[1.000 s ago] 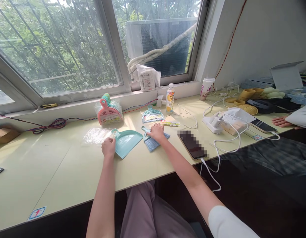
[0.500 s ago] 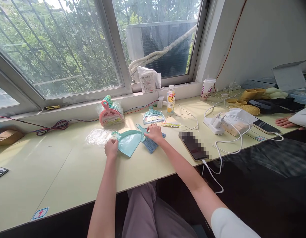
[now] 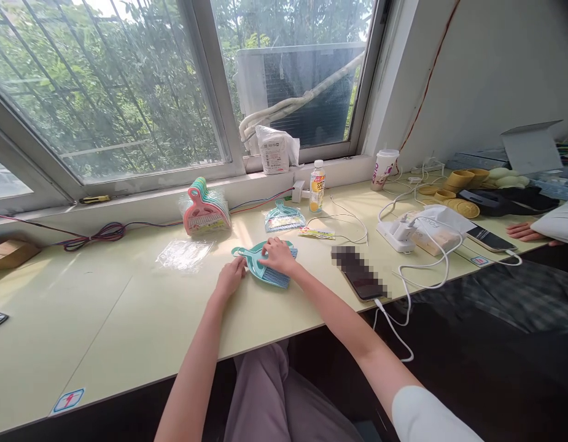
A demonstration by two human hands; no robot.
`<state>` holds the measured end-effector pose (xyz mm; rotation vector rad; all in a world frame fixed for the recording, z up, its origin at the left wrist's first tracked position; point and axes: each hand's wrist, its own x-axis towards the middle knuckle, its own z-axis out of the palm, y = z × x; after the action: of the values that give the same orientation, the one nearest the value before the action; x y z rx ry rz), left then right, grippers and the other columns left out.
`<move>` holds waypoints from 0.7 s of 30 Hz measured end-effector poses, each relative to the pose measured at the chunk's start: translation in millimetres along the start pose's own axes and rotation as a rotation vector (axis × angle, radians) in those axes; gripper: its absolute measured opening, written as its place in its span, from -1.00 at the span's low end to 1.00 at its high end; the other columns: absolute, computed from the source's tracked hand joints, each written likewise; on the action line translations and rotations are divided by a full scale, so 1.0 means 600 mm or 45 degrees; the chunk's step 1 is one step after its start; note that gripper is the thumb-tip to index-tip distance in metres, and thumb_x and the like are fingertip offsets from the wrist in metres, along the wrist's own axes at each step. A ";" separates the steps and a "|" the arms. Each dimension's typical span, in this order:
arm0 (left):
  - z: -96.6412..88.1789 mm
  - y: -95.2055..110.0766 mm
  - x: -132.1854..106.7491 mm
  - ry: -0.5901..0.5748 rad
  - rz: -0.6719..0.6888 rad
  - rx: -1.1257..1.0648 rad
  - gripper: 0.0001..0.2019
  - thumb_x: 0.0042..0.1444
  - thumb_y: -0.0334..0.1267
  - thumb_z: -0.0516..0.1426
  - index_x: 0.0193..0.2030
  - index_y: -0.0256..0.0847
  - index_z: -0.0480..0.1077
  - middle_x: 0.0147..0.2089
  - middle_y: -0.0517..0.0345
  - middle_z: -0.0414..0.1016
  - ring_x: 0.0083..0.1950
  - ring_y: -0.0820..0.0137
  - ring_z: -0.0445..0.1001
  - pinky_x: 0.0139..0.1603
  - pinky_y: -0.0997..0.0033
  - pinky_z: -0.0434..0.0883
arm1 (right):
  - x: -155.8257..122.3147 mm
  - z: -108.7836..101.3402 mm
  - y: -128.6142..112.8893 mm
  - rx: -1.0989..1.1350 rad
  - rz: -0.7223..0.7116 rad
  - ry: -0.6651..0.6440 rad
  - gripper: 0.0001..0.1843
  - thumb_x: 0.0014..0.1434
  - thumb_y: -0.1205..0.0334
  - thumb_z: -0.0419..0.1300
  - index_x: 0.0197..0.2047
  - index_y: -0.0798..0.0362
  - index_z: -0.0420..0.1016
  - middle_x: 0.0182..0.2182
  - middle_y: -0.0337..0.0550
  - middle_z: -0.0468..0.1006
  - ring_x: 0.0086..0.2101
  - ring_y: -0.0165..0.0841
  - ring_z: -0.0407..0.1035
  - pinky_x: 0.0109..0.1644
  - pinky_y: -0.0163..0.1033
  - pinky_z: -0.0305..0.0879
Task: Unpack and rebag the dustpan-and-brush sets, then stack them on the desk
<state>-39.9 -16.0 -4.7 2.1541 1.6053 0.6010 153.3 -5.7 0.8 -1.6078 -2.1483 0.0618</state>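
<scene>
On the table, a small mint-green dustpan (image 3: 275,284) lies with a matching hand brush (image 3: 275,276) laid over its pan, blue bristles toward the right. My left hand (image 3: 231,276) is closed at the dustpan's handle end, its fingertips partly hidden. With bent fingers, my right hand (image 3: 278,255) grips the brush's head from above. Behind them lies another mint brush-and-dustpan set (image 3: 284,220) with a label. A flat clear plastic bag (image 3: 182,255) rests to the left of my hands.
A row of wrapped pink and green dustpan sets (image 3: 206,212) stands by the wall. Farther right are a drink bottle (image 3: 317,187), a phone (image 3: 360,276) with a white cable, a power strip (image 3: 398,234) and a lidded cup (image 3: 384,169). Another person's hand (image 3: 525,232) rests at far right.
The brush has moved from beside the dustpan to on top of it. My left hand and the dustpan have shifted right, and my right hand slightly left and down.
</scene>
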 end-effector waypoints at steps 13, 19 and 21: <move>-0.017 -0.029 0.012 0.359 0.159 0.014 -0.55 0.09 -0.23 0.11 0.16 -0.12 0.30 0.21 -0.01 0.30 0.26 0.16 0.20 0.20 0.15 0.21 | -0.001 -0.006 -0.004 0.109 -0.052 -0.116 -0.77 0.10 0.01 0.24 -0.31 0.00 0.51 -0.25 -0.18 0.49 -0.12 -0.30 0.31 -0.06 -0.24 0.10; 0.001 -0.045 0.019 0.205 0.142 -0.142 -0.55 0.05 -0.35 0.09 0.13 -0.19 0.30 0.01 0.01 0.45 -0.06 0.32 0.47 0.03 0.27 0.38 | -0.003 -0.009 -0.007 0.185 -0.060 -0.110 -0.79 0.07 0.04 0.28 -0.33 0.01 0.53 -0.30 -0.19 0.50 -0.16 -0.31 0.32 -0.08 -0.26 0.11; 0.001 -0.045 0.018 0.255 0.156 -0.090 -0.56 0.04 -0.36 0.11 0.11 -0.19 0.30 -0.06 0.01 0.48 -0.09 0.31 0.47 -0.01 0.27 0.40 | -0.003 -0.010 -0.007 0.209 -0.066 -0.128 -0.79 0.06 0.04 0.29 -0.33 0.00 0.54 -0.32 -0.21 0.51 -0.18 -0.33 0.32 -0.09 -0.27 0.11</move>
<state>-58.0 1.7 -18.8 2.2105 1.5316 0.9235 152.1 -10.1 6.7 -1.4835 -2.1966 0.3005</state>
